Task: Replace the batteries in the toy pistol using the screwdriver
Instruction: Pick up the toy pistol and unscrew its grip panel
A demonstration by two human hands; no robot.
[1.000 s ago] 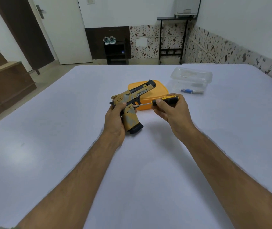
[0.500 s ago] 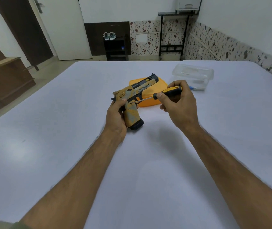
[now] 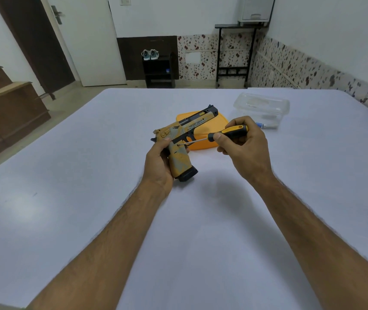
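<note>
The toy pistol (image 3: 184,139), tan and yellow with a black base on the grip, was held up just above the white table (image 3: 89,175), barrel pointing away and to the right. The left hand (image 3: 159,163) had its fingers wrapped around the grip from the left side, closed tight on it. The screwdriver (image 3: 221,134), black and yellow handle, sat pinched in the right hand (image 3: 244,148), fingers closed around the handle, thumb near the front end. Its thin metal shaft ran left and slightly down, with the tip right at a small spot on the frame just above the grip. Directly behind the pistol was an orange lid (image 3: 203,139) lying flat on the table. Further back and to the right sat a clear plastic container (image 3: 262,106), with a small blue-tipped thing just in front of it, too blurry to make out.
</note>
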